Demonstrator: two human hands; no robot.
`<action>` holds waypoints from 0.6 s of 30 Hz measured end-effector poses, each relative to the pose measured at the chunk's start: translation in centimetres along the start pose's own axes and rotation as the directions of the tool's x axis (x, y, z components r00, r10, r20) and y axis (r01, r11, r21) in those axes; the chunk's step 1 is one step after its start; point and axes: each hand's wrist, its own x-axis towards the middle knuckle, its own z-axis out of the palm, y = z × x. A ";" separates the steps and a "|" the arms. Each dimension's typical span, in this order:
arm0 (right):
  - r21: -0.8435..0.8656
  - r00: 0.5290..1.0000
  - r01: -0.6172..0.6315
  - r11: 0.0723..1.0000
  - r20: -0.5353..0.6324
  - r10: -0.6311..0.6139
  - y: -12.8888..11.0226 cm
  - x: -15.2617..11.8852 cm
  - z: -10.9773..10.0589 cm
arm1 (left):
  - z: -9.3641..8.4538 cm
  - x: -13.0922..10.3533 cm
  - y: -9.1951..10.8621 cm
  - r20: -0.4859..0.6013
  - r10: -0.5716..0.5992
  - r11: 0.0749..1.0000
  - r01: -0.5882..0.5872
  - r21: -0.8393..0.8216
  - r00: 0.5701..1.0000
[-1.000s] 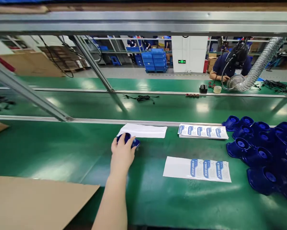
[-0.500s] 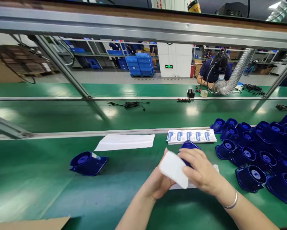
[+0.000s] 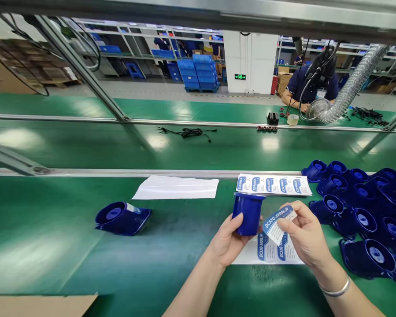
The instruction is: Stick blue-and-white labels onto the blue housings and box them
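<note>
While left hand (image 3: pixel 227 244) cups housing (image 3: pixel 249 213), right (image 3: pixel 306 235) pinches label (image 3: pixel 275 223).

Counter (image 3: pixel 184 251): smooth green top, glossy in patches, metal rail (image 3: pixel 151 172) along far edge. Just inside that edge, near its middle: blank white sheet (image 3: pixel 176 188). Right of it, also by far edge: pile of printed labels (image 3: pixel 273 185). Nearer than the pile: label sheet (image 3: pixel 247 256), left end bare, partly hidden. Toward left edge: lone blue cup (image 3: pixel 121 218), label on its side. Along right edge: crowd of blue cups (image 3: pixel 366 215), tightly bunched.
</note>
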 end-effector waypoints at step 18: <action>0.002 0.970 -0.241 0.971 0.021 0.241 -0.6 -0.7 0.4 | 1.3 -0.9 -0.4 -0.026 0.085 0.951 -0.073 0.300 0.996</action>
